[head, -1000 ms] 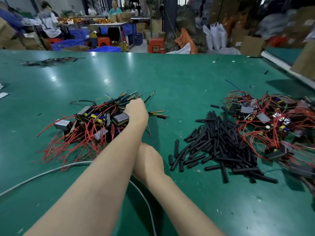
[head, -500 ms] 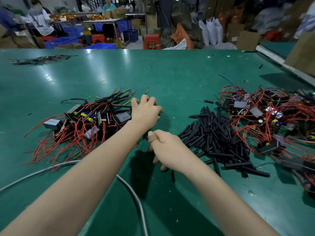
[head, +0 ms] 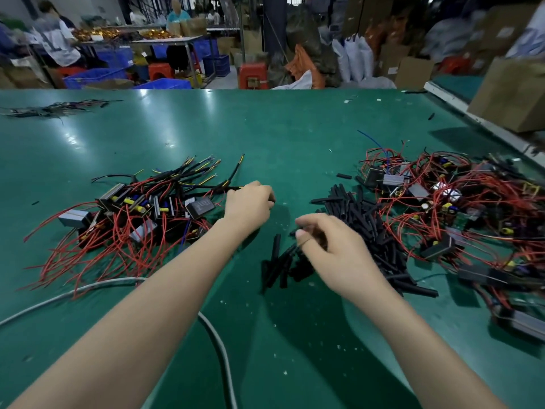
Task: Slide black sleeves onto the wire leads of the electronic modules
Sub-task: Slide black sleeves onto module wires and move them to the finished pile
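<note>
The left hand point(head: 249, 203) shows only its back; its curled fingers are hidden, so any hold cannot be told. The right hand point(head: 330, 249) is motion-blurred, its fingertips hiding part of the black sleeves point(head: 368, 228). The unsleeved modules point(head: 460, 219) run off the right edge. The grey cable point(head: 218, 343) leaves the bottom edge. Background workers point(head: 59, 39) are blurred.

Hands point(head: 295, 225) hover between modules point(head: 141, 211) and sleeves point(head: 368, 228).
</note>
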